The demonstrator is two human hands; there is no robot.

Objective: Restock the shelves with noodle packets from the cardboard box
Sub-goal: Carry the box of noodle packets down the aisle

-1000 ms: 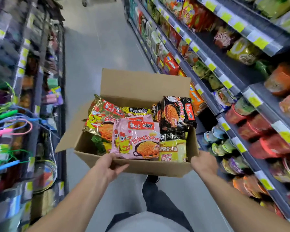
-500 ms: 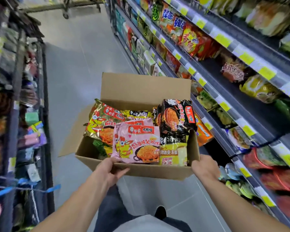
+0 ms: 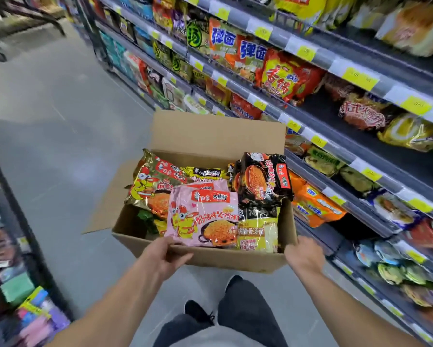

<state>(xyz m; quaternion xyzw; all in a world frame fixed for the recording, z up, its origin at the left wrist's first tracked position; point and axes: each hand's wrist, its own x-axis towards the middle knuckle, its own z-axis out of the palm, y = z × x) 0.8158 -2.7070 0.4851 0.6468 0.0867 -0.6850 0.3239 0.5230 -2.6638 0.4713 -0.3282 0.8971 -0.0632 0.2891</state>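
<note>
A person is carrying an open brown cardboard box (image 3: 218, 256) in the aisle, just beside the grey metal shelves (image 3: 375, 156). The left hand (image 3: 164, 256) is gripping the box's near wall, fingers curled over its rim; the right hand (image 3: 304, 254) is clasping its right near corner. Inside, glossy noodle packets are standing crowded: a pink packet (image 3: 205, 219) against the near wall, a black packet (image 3: 263, 179) and a gold-and-red packet (image 3: 152, 184) behind.

You are holding the cardboard box (image 3: 210, 256) level, flaps open, far flap standing upright. Noodle packets are filling it: a pink packet (image 3: 202, 219) leaning at the box's near wall, a black packet (image 3: 263, 179) sticking up at its right side, a gold-red packet (image 3: 152, 186) tilting at its left. The shelves (image 3: 335, 156) are running just right of the box, partly stocked.
</note>
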